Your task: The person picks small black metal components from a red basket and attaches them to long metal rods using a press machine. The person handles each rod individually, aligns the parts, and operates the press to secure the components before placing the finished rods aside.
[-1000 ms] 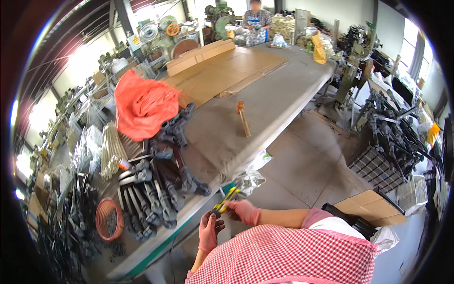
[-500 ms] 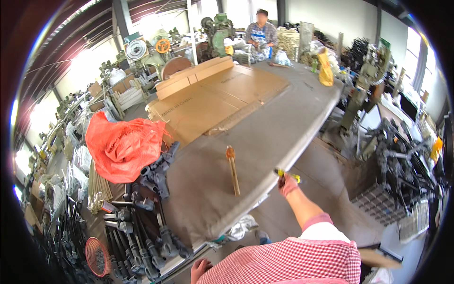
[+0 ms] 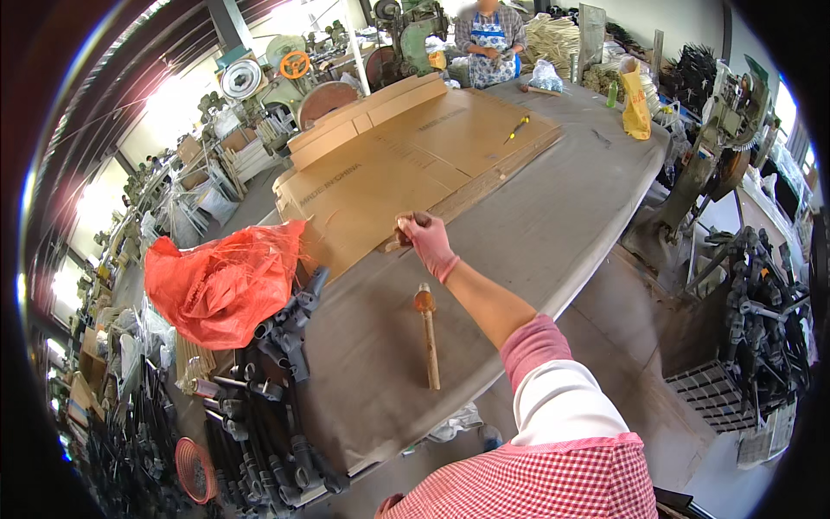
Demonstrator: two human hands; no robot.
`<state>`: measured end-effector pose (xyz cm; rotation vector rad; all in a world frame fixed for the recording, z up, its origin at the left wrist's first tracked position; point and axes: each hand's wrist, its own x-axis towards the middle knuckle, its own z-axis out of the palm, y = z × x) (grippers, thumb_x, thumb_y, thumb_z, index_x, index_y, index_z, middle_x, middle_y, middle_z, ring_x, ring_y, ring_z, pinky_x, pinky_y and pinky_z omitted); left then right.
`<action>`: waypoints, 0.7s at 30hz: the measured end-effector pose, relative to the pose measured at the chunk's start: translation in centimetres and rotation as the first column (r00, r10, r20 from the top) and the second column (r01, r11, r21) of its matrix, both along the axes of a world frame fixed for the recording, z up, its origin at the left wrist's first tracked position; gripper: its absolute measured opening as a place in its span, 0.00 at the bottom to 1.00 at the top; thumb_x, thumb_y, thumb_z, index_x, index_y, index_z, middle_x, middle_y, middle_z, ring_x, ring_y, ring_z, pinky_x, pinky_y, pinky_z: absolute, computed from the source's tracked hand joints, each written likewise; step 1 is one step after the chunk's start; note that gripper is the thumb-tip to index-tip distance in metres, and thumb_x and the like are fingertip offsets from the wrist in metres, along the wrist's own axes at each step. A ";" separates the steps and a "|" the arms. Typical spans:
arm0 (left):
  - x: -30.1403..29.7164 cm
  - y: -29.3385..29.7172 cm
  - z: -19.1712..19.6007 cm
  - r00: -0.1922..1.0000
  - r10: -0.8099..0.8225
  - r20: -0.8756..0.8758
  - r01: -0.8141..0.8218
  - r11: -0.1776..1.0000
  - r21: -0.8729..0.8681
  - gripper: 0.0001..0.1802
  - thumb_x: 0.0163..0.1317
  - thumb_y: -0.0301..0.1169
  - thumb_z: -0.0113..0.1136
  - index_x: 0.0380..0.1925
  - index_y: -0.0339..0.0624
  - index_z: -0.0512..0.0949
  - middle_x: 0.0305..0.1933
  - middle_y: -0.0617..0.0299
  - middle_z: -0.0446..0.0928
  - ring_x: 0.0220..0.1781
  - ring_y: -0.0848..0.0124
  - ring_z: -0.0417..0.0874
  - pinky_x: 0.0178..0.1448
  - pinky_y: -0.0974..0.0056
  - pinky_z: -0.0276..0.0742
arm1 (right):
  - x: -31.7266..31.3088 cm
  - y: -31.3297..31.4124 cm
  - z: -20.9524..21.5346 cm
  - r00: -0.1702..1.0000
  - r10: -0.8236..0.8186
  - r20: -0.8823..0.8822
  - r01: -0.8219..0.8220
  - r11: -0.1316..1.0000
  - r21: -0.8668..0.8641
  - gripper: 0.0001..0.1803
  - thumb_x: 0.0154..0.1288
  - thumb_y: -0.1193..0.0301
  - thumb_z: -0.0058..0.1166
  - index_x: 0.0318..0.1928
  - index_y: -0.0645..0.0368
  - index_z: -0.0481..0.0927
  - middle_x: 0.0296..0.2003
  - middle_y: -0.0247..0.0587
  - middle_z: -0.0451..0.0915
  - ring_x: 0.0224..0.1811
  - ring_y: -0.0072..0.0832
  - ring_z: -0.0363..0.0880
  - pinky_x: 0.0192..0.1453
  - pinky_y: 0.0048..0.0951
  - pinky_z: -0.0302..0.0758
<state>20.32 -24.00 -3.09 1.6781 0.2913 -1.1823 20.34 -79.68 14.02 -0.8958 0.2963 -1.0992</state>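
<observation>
My right hand (image 3: 425, 242), in a pinkish glove with darker fingertips, reaches over the table near the cardboard's front edge. Its fingers are closed; what they pinch, if anything, I cannot make out. Right by the fingertips is a small wooden scrap (image 3: 394, 246). Nearer to me a hammer (image 3: 430, 337) with a wooden handle lies on the table. On the cardboard's far right part is a slim yellow-and-black hand tool (image 3: 516, 130). Only a sliver of my left hand (image 3: 390, 503) shows at the lower edge, its fingers hidden.
Flat cardboard (image 3: 380, 177) covers the back of the grey table (image 3: 553, 208). A red plastic sack (image 3: 225, 285) and dark pipe fittings (image 3: 285, 333) sit at the left. A person (image 3: 491, 43) in a blue apron stands beyond. A yellow bag (image 3: 635, 102) lies far right.
My right hand has moved left and forward from the table's right edge to the cardboard. It has let go of the yellow-and-black tool, now on the cardboard. The view has shifted.
</observation>
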 end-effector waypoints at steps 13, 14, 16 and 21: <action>-0.1 18.8 0.5 0.999 0.053 -0.008 -0.052 0.932 -0.357 0.16 0.70 0.39 0.57 0.45 0.36 0.78 0.38 0.62 0.81 0.36 0.72 0.81 0.43 0.67 0.78 | -6.7 22.9 -7.2 0.992 0.024 -0.121 -0.010 0.994 0.111 0.07 0.64 0.75 0.58 0.42 0.60 0.84 0.30 0.33 0.80 0.28 0.20 0.75 0.35 0.23 0.72; -0.3 20.0 1.4 0.986 0.166 -0.008 -0.159 0.929 -0.333 0.16 0.70 0.39 0.57 0.46 0.36 0.77 0.41 0.61 0.81 0.37 0.71 0.81 0.47 0.68 0.80 | -6.6 26.3 -8.8 0.970 -0.079 -0.230 0.129 0.969 0.212 0.07 0.64 0.74 0.58 0.41 0.59 0.84 0.32 0.37 0.82 0.30 0.21 0.77 0.34 0.23 0.75; -0.5 24.2 3.4 0.951 0.280 -0.134 -0.310 0.856 -0.412 0.16 0.72 0.38 0.56 0.47 0.36 0.77 0.43 0.59 0.80 0.38 0.70 0.82 0.49 0.67 0.81 | -5.8 32.9 -12.3 0.946 0.006 -0.323 0.075 0.968 0.238 0.05 0.62 0.74 0.60 0.39 0.59 0.84 0.30 0.39 0.83 0.27 0.23 0.78 0.31 0.24 0.77; -1.4 34.9 5.7 0.796 0.586 -0.151 -0.584 0.677 -0.448 0.14 0.70 0.35 0.59 0.48 0.37 0.76 0.42 0.58 0.80 0.41 0.70 0.83 0.48 0.66 0.82 | -0.9 47.6 -19.6 0.847 0.262 -0.462 -0.043 0.901 0.432 0.04 0.61 0.76 0.58 0.37 0.60 0.84 0.27 0.39 0.83 0.22 0.25 0.79 0.27 0.25 0.79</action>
